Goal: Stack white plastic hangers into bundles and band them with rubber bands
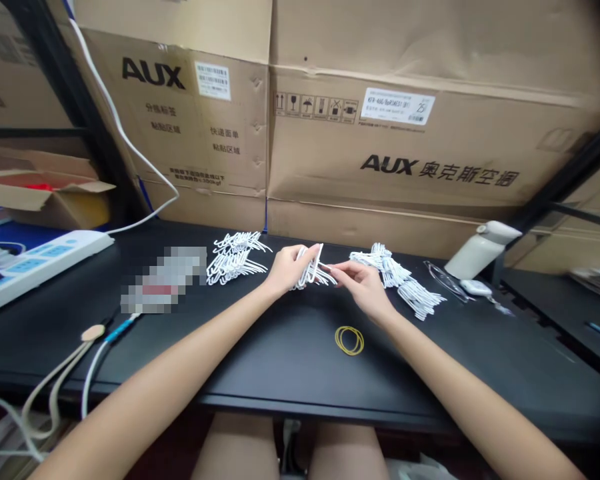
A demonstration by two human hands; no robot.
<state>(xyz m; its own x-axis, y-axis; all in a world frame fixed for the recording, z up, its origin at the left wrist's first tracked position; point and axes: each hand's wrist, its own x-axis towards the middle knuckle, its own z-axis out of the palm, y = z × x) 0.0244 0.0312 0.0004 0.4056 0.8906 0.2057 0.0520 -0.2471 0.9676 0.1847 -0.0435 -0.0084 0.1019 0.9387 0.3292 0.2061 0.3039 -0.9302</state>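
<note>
My left hand is closed around a bunch of white hooks held just above the black desk. At the right end of that bunch, the fingers of my right hand pinch together at the hook tips; whether they grip one hook or several is too small to tell. To the left lies a pile of similar white hooks. Bundled white hooks rest beyond my right hand. Two yellow rubber bands lie loosely overlapped on the desk nearer to me.
Large cardboard boxes stand behind the black desk. A white bottle, earphone case and cable are at the right. Leftward are a power strip, a blurred-out device, cords and an open carton.
</note>
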